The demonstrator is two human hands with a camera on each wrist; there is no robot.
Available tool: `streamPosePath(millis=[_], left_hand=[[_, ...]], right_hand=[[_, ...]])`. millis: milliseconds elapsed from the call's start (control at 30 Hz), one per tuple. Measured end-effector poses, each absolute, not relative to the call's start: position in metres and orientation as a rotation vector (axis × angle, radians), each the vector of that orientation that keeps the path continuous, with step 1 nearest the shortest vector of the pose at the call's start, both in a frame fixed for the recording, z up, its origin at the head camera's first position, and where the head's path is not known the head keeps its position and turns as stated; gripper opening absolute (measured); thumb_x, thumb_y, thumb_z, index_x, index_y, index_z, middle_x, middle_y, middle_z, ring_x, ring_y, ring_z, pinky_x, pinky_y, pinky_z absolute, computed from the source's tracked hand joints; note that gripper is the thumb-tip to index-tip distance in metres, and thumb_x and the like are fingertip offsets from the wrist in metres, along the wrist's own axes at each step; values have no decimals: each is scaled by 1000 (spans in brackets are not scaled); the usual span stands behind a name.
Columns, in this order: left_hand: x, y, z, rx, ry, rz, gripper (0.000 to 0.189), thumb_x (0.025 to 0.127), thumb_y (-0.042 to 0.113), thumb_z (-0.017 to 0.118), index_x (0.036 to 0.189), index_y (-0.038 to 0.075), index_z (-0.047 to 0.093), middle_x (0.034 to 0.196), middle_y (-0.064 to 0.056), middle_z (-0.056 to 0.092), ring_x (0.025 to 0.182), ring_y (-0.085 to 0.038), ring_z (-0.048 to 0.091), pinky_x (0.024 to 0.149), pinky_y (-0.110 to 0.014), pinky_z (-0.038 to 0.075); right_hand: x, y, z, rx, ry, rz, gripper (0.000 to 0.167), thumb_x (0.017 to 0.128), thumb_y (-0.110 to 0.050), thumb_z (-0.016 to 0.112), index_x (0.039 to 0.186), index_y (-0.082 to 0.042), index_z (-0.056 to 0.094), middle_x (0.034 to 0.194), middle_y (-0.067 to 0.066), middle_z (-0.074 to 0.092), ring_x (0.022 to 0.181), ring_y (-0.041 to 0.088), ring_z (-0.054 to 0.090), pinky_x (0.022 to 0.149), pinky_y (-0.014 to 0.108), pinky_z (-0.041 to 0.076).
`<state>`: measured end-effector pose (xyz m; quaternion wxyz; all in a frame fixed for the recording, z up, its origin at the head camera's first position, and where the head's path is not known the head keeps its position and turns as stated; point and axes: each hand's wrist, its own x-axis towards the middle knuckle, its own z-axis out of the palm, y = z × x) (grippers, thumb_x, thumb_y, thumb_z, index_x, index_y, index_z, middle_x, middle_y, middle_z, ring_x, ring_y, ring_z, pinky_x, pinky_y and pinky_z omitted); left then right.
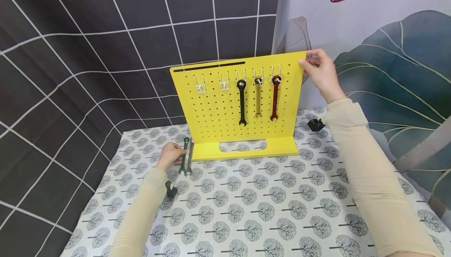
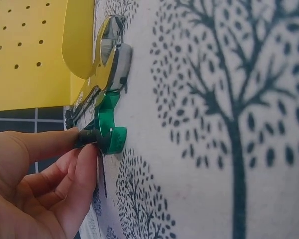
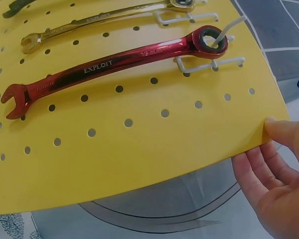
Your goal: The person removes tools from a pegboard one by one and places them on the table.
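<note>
One green wrench (image 1: 184, 157), pinched by the nearer left grip (image 1: 171, 155), lies to that grip's right with its long axis running roughly front to back, left of the yellow pegboard (image 1: 218, 116) that the right grip (image 1: 320, 70) grasps up high.

On my feed there's a pegboard (image 1: 211, 116) on the worktop (image 1: 225, 223), three wrenches (image 1: 242, 104) hanging off it, two more wrenches (image 1: 190, 157) just left.
</note>
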<state>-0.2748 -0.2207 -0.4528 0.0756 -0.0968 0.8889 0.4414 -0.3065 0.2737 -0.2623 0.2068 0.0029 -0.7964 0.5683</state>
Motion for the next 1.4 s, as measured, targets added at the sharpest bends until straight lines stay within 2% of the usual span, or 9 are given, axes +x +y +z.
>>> streamPosePath(millis=[267, 500, 733, 933, 1233, 1400], left_hand=[[-277, -224, -457, -256, 2647, 1379, 22, 94, 12, 68, 105, -7, 64, 72, -6, 60, 58, -12, 58, 57, -25, 60], [-279, -217, -445, -135, 2748, 1296, 29, 98, 20, 64, 116, -3, 67, 94, -12, 67, 71, -16, 60, 64, -25, 55], [-285, -202, -433, 87, 2738, 1335, 27, 98, 17, 66, 115, -4, 66, 111, -20, 69, 89, -31, 68, 77, -35, 59], [-286, -190, -428, 211, 2667, 1439, 28, 99, 15, 65, 119, -3, 65, 113, -18, 67, 98, -31, 65, 87, -40, 58], [-291, -162, -409, 382, 2596, 1540, 35, 99, 18, 66, 130, 3, 62, 126, -13, 65, 115, -29, 62, 101, -42, 52], [-296, -143, -398, 459, 2526, 1606, 37, 98, 17, 66, 133, 5, 60, 128, -10, 65, 117, -27, 62, 102, -41, 51]], right_hand=[[-306, 274, -263, 8, -2224, 1586, 35, 100, -23, 64, 133, -15, 54, 104, -6, 58, 93, 9, 57, 89, 25, 53], [-306, 274, -262, 8, -2227, 1593, 34, 100, -22, 64, 132, -16, 54, 104, -6, 58, 94, 9, 56, 90, 24, 54], [-306, 275, -262, 6, -2218, 1599, 35, 99, -22, 65, 132, -15, 54, 104, -6, 58, 93, 9, 56, 85, 20, 53], [-306, 274, -262, 8, -2223, 1593, 35, 100, -22, 64, 132, -15, 54, 104, -7, 58, 93, 8, 57, 91, 26, 54], [-306, 275, -261, 16, -2217, 1599, 32, 99, -21, 65, 130, -16, 55, 103, -7, 59, 92, 8, 57, 85, 21, 54], [-307, 275, -262, 8, -2223, 1602, 32, 100, -22, 64, 130, -16, 55, 104, -6, 59, 92, 8, 57, 79, 16, 53]])
